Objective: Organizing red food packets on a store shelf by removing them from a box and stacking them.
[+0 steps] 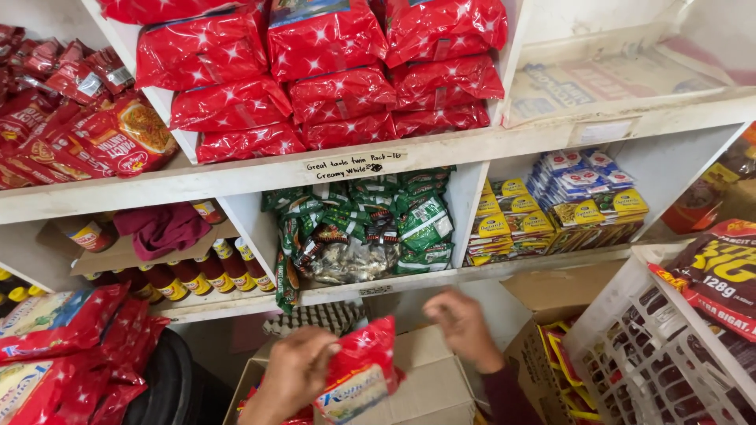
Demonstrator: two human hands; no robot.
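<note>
Left hand [295, 374]: clamped on red starred packet [361, 376], lifted above cardboard box [425, 386].
Right hand [465, 327]: blurred, grip unclear, holds nothing visible.

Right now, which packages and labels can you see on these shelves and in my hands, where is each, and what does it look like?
Left hand grips a red packet with white stars, bottom centre.
Right hand: blurred, empty, above a cardboard box.
Red starred packs: stacked, top shelf.
Handwritten paper label: white strip on shelf edge.
Green sachets: heaped, middle cubby.
Yellow and blue packets: stacked, right cubby.
Red-capped bottles: row, lower left.
</note>
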